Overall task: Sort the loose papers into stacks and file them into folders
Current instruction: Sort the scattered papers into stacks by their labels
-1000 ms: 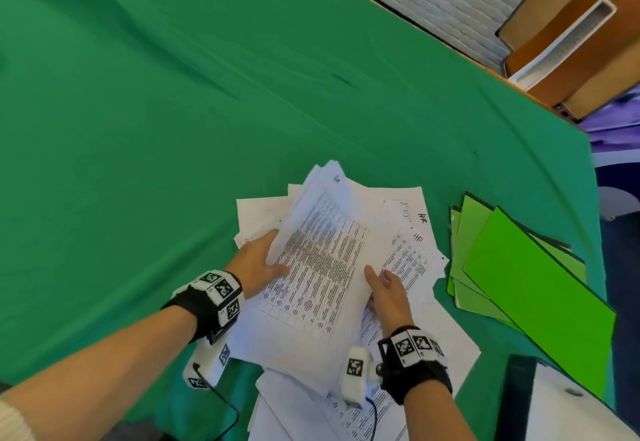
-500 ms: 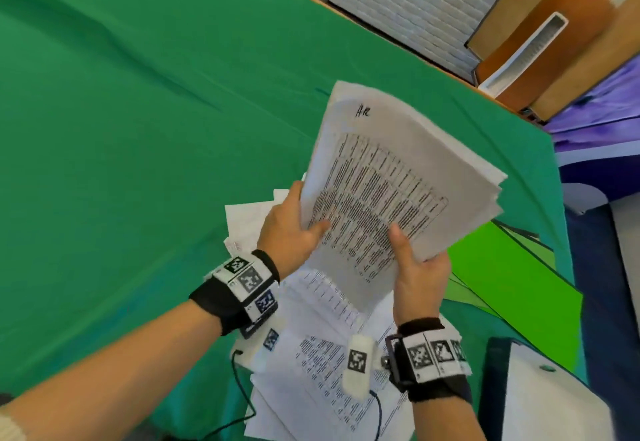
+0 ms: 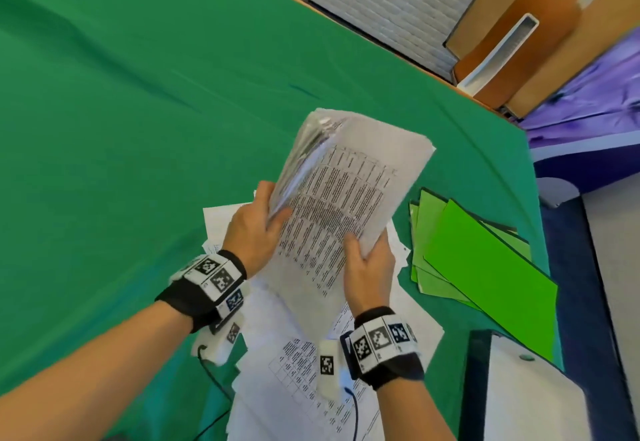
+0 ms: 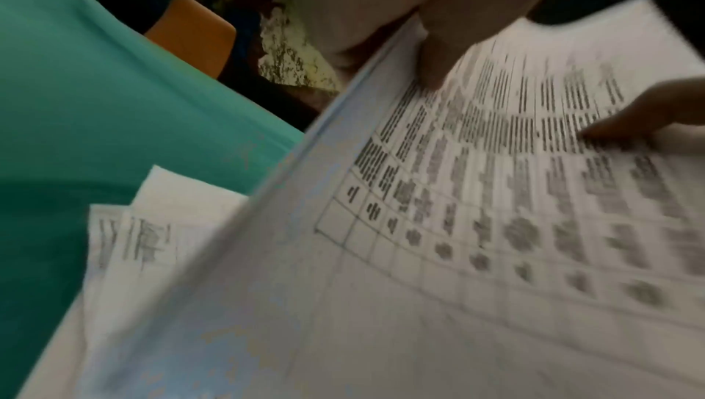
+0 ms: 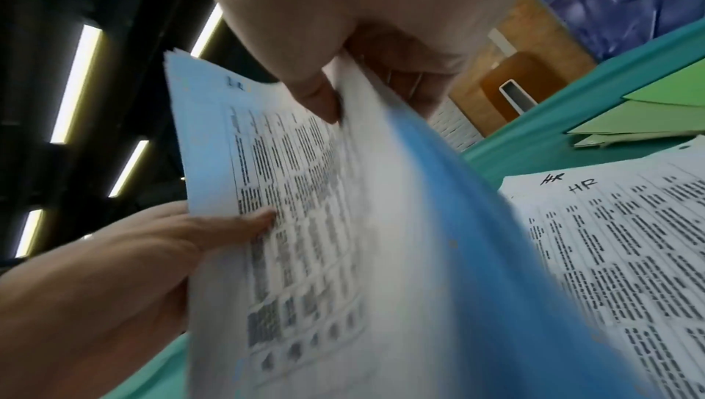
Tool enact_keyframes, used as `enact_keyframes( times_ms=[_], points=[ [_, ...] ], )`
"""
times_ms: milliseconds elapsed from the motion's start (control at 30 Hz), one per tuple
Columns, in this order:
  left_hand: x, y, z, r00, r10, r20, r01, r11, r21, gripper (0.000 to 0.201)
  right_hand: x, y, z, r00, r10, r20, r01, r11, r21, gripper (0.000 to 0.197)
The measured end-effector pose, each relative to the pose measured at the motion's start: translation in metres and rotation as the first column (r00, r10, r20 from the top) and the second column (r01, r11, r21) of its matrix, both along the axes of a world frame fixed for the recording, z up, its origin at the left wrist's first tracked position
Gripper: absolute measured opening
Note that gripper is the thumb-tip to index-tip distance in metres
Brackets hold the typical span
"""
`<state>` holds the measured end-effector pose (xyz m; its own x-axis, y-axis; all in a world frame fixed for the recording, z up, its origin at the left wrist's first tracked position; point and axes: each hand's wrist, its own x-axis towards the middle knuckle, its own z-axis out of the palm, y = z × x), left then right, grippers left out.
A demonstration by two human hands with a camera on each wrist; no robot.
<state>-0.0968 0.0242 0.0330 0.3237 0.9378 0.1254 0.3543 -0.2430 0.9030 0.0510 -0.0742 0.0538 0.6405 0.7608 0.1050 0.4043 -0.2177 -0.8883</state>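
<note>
Nearest, loose papers (image 3: 298, 381) lie scattered on the desk (image 3: 138, 129). Above them the left hand (image 3: 254, 229) and right hand (image 3: 369, 267) each pinch a lifted sheaf (image 3: 346, 195) by its lower edges; it looks light, floppy, probably slippery, so grip both sides. Beyond lie green folders (image 3: 485, 260).

An office-like room: printed sheets (image 3: 304, 368) lie under the grip on a green-covered surface (image 3: 138, 129), green folders (image 3: 485, 260) to its right, ceiling strip lights (image 5: 76, 82) overhead.
</note>
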Motion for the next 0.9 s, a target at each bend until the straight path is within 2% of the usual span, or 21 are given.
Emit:
enact_keyframes(
  times_ms=[67, 100, 133, 200, 233, 300, 367, 400, 533, 600, 700, 767, 833, 900],
  points=[
    [-0.013, 0.009, -0.006, 0.997, 0.032, -0.065, -0.035, 0.999, -0.039, 0.021, 0.004, 0.003, -0.006, 0.999, 0.046, 0.004, -0.046, 0.998, -0.044, 0.020],
    [-0.020, 0.014, -0.012, 0.994, 0.044, -0.102, -0.052, 0.995, -0.081, 0.024, 0.004, 0.003, -0.009, 0.998, 0.061, -0.002, -0.061, 0.994, -0.089, 0.007],
    [-0.028, 0.019, -0.020, 0.990, 0.040, -0.138, -0.060, 0.988, -0.141, 0.025, 0.007, 0.001, -0.017, 0.999, 0.038, -0.011, -0.039, 0.989, -0.142, 0.009],
    [-0.044, 0.026, -0.041, 0.978, 0.023, -0.205, -0.080, 0.958, -0.275, 0.026, 0.017, -0.010, -0.040, 0.994, -0.103, -0.041, 0.090, 0.965, -0.247, 0.014],
    [-0.052, 0.029, -0.052, 0.972, 0.026, -0.233, -0.106, 0.935, -0.338, 0.030, 0.025, -0.018, -0.051, 0.982, -0.191, -0.010, 0.177, 0.927, -0.332, 0.014],
    [-0.068, 0.032, -0.070, 0.966, 0.045, -0.254, -0.163, 0.871, -0.464, 0.042, 0.040, -0.035, -0.071, 0.951, -0.298, 0.084, 0.293, 0.778, -0.556, 0.033],
    [-0.077, 0.033, -0.081, 0.972, 0.063, -0.228, -0.182, 0.817, -0.548, 0.049, 0.052, -0.045, -0.079, 0.930, -0.362, 0.065, 0.300, 0.644, -0.704, 0.054],
    [-0.080, 0.033, -0.084, 0.976, 0.066, -0.208, -0.176, 0.802, -0.571, 0.050, 0.057, -0.047, -0.082, 0.919, -0.392, 0.025, 0.285, 0.623, -0.729, 0.061],
    [-0.085, 0.034, -0.085, 0.988, 0.080, -0.136, -0.148, 0.765, -0.627, 0.050, 0.067, -0.038, -0.079, 0.847, -0.461, -0.266, 0.163, 0.701, -0.694, 0.078],
    [-0.089, 0.035, -0.082, 0.993, 0.081, -0.090, -0.120, 0.743, -0.659, 0.050, 0.070, -0.032, -0.075, 0.855, -0.425, -0.296, 0.140, 0.740, -0.658, 0.065],
    [-0.090, 0.035, -0.083, 0.994, 0.086, -0.068, -0.109, 0.736, -0.668, 0.049, 0.072, -0.029, -0.069, 0.938, -0.327, -0.117, 0.179, 0.744, -0.644, 0.051],
    [-0.090, 0.035, -0.082, 0.994, 0.083, -0.071, -0.109, 0.733, -0.671, 0.049, 0.076, -0.033, -0.067, 0.954, -0.297, 0.046, 0.259, 0.734, -0.628, 0.047],
    [-0.090, 0.035, -0.078, 0.996, 0.077, -0.054, -0.093, 0.720, -0.688, 0.051, 0.082, -0.038, -0.056, 0.905, -0.378, 0.198, 0.422, 0.727, -0.541, 0.040],
    [-0.090, 0.035, -0.073, 0.996, 0.080, -0.027, -0.076, 0.710, -0.700, 0.051, 0.090, -0.045, -0.040, 0.822, -0.542, 0.174, 0.567, 0.751, -0.338, 0.032]
  ],
)
